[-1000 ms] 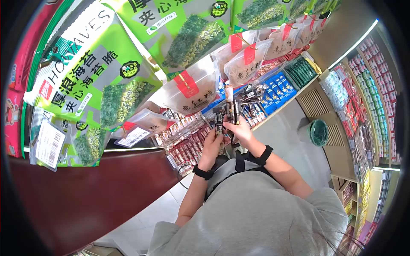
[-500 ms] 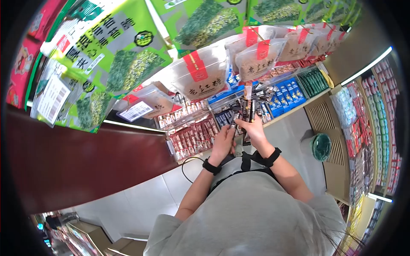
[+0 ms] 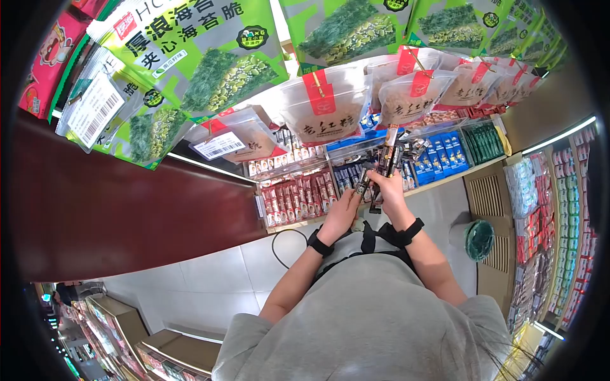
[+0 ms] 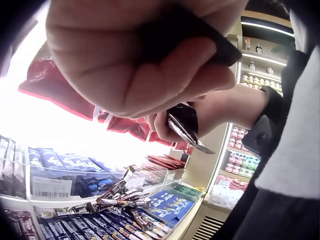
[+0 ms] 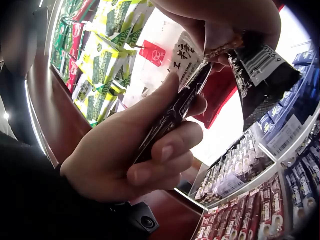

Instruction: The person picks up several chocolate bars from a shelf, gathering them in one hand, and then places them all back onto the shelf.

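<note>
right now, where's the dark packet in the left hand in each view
Head: dark packet just right of centre, in the left hand.
Left wrist: packet near top, right of centre, blurred.
Right wrist: packet near centre, slanting up rightward.
Shared landmark: right hand.

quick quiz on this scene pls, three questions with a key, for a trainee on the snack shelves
1. Multiple choice: what does the left hand hold?
a) a green seaweed bag
b) a dark slim packet
c) a barcode card

2. True or false: in the head view, the dark green packets lie to the right of the bright blue packets.

3. Fill in: the right hand holds dark packets, and a black band circles its ____.

Key: 1. b; 2. true; 3. wrist
</note>
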Demonstrator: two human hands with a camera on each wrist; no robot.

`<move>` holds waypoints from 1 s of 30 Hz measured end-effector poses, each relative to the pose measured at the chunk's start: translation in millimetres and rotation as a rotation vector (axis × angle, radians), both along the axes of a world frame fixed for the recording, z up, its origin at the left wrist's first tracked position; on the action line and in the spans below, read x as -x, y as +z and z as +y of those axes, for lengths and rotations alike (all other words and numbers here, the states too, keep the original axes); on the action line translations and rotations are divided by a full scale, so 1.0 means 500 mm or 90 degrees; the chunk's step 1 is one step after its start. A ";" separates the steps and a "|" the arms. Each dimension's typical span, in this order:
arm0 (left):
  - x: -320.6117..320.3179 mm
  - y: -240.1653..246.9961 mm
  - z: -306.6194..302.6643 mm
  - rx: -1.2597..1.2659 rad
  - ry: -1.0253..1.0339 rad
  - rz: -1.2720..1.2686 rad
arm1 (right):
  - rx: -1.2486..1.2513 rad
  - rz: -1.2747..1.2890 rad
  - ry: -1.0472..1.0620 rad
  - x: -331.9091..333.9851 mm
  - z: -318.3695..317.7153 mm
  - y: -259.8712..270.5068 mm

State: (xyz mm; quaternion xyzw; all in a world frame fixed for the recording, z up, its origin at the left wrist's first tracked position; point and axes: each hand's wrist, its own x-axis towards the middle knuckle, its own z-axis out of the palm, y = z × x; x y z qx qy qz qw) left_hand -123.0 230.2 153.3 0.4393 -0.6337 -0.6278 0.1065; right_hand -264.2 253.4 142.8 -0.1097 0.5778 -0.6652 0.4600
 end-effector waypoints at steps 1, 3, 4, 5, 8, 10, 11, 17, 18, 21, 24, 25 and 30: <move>-0.002 -0.011 -0.005 -0.053 -0.019 0.026 | -0.002 -0.005 -0.003 0.005 -0.002 -0.003; -0.012 -0.024 -0.015 -0.151 -0.023 0.139 | -0.018 -0.020 -0.020 0.010 -0.006 -0.011; -0.019 -0.011 -0.017 -0.202 -0.012 0.144 | -0.015 -0.025 -0.035 0.013 -0.008 -0.020; -0.026 -0.015 -0.023 -0.198 -0.014 0.153 | -0.012 -0.029 -0.050 0.017 -0.009 -0.024; -0.041 -0.011 -0.038 -0.206 0.010 0.151 | -0.022 -0.042 -0.076 0.018 -0.013 -0.018; -0.041 -0.006 -0.038 -0.216 0.028 0.172 | -0.023 -0.035 -0.072 0.018 -0.018 -0.010; -0.041 -0.005 -0.037 -0.223 0.048 0.188 | -0.024 -0.033 -0.070 0.019 -0.020 -0.010; -0.060 -0.086 -0.058 -0.188 0.063 0.136 | 0.004 -0.066 -0.050 0.014 -0.027 -0.008; -0.069 -0.112 -0.067 -0.151 0.085 0.121 | -0.003 -0.044 -0.070 0.018 -0.027 -0.022; -0.092 -0.127 -0.126 -0.140 0.195 0.038 | 0.023 -0.035 -0.119 0.039 -0.012 -0.039; -0.108 -0.221 -0.216 -0.018 0.267 0.044 | 0.014 -0.033 -0.150 0.056 0.010 -0.038; -0.099 -0.219 -0.238 -0.049 0.307 0.075 | 0.011 -0.041 -0.167 0.061 0.020 -0.036; -0.070 -0.334 -0.383 0.020 0.331 0.004 | -0.001 -0.038 -0.229 0.079 0.066 -0.046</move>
